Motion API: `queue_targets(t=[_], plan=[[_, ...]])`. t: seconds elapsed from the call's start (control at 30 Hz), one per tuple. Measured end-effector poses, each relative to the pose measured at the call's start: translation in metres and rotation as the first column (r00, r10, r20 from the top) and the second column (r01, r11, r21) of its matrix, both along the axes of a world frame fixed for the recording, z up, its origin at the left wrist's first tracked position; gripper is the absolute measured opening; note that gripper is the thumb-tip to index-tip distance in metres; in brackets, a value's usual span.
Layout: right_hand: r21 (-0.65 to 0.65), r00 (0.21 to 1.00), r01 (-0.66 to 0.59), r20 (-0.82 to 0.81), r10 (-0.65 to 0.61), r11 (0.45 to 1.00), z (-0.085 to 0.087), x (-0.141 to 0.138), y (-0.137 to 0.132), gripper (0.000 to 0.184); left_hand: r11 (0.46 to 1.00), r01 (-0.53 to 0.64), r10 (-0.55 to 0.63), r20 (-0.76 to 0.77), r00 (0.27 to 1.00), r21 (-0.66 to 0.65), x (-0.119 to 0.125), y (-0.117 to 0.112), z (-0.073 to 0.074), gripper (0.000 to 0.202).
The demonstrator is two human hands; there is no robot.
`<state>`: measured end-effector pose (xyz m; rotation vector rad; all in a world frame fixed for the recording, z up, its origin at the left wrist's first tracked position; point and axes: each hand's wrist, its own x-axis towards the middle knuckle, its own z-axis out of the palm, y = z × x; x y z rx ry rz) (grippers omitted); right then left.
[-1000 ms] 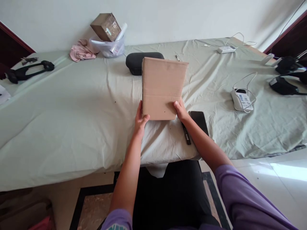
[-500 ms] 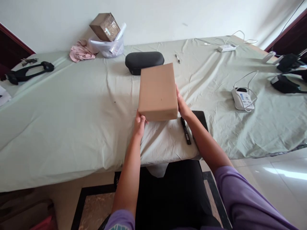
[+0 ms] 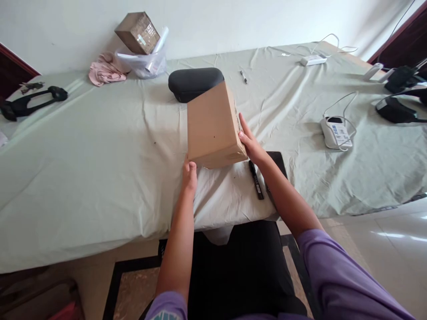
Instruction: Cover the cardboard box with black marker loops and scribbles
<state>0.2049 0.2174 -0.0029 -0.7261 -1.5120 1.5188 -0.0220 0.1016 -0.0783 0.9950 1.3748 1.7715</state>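
Cardboard box [image 3: 211, 126] juts forward between left grip [image 3: 190, 174] and right grip [image 3: 251, 145].

Left hand [image 3: 190, 177]: fingers mostly hidden by cardboard box [image 3: 210, 126]; underside out of sight. Box covers lower right of black case [image 3: 193, 81]. Right forearm [image 3: 285, 189] hides part of flat dark object [image 3: 279, 160]. Black device [image 3: 393, 110] cut by right edge. White device [image 3: 335, 137]: label too small to read.
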Motion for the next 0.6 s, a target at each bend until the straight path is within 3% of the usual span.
queue_targets(t=[0.13,0.2,0.3,0.37,0.43,0.53,0.6], plan=[[0.084,0.999,0.034,-0.030,-0.032,0.996,0.007,-0.002,-0.006,0.127,0.998,0.064,-0.064,0.065,0.996,0.001,0.005,0.001,0.010,0.070],[0.068,0.995,0.042,-0.096,-0.035,0.997,0.007,-0.004,-0.010,0.121,0.993,0.111,-0.114,0.095,0.989,0.040,0.007,0.004,0.015,0.064],[-0.124,0.987,-0.038,-0.159,0.018,0.992,0.003,-0.004,-0.014,0.096,0.987,0.137,-0.146,0.118,0.982,0.080,0.008,0.009,0.017,0.065],[-0.267,0.986,-0.128,-0.140,0.093,0.955,-0.002,-0.003,-0.015,0.085,0.987,0.149,-0.156,0.123,0.980,0.068,0.007,0.012,0.015,0.069],[-0.322,0.980,-0.189,-0.119,0.158,0.928,-0.005,-0.002,-0.016,0.078,0.991,0.124,-0.128,0.094,0.987,0.049,0.006,0.014,0.013,0.071],[-0.276,0.972,-0.230,-0.114,0.205,0.933,-0.009,-0.003,-0.017,0.075,0.996,0.084,-0.083,-0.031,0.996,0.038,0.003,0.011,0.012,0.083],[-0.177,0.971,-0.230,-0.102,0.215,0.957,-0.012,-0.004,-0.017,0.080,0.983,0.167,-0.161,-0.083,0.983,0.076,0.003,0.006,0.013,0.101]])
